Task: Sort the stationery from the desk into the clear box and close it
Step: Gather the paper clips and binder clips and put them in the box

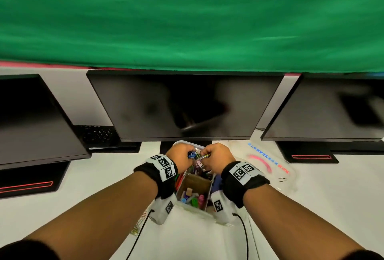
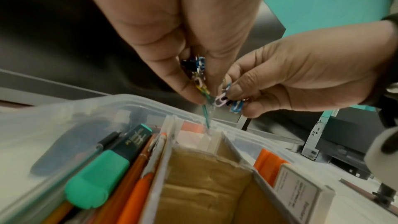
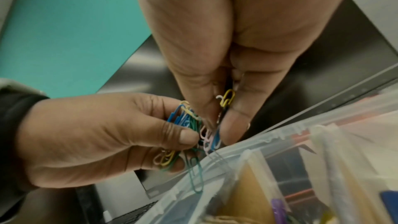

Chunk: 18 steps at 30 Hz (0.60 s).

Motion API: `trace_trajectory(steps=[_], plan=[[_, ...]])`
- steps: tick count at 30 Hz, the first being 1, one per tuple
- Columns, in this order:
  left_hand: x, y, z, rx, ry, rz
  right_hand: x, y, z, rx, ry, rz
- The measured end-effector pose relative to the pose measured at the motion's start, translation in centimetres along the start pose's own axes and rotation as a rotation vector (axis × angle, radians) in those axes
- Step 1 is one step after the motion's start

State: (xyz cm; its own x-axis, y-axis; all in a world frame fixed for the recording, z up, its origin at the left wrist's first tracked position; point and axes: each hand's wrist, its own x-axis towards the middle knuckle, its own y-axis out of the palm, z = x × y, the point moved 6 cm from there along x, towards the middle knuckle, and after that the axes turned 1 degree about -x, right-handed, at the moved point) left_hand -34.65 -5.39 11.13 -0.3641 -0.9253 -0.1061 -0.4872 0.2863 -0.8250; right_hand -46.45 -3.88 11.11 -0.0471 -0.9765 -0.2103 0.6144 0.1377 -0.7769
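Observation:
Both hands meet over the far end of the clear box [image 1: 194, 209], which stands open on the white desk. My left hand [image 1: 188, 155] pinches a bunch of coloured paper clips [image 2: 199, 74], seen close in the left wrist view. My right hand [image 1: 204, 155] pinches a smaller cluster of paper clips [image 3: 226, 101] right beside it. One green clip [image 3: 196, 175] dangles from the left hand's bunch over the box rim [image 3: 280, 135]. Inside the box lie a green highlighter [image 2: 96, 181], pencils and pens, and a cardboard-lined middle compartment [image 2: 204, 185].
The clear lid [image 1: 268, 164], printed "STORAGE BOX", lies to the right of the box. A few loose paper clips [image 1: 139, 224] lie on the desk at lower left. Three dark monitors [image 1: 182, 105] stand close behind the box, with a keyboard [image 1: 97, 135] at back left.

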Motion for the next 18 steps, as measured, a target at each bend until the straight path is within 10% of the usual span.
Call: trace_trajectory(steps=[18], plan=[[-1.5, -0.5, 4.5, -0.256, -0.175, -0.025, 0.8, 2.2, 0.6, 0.047, -0.035, 0.012]])
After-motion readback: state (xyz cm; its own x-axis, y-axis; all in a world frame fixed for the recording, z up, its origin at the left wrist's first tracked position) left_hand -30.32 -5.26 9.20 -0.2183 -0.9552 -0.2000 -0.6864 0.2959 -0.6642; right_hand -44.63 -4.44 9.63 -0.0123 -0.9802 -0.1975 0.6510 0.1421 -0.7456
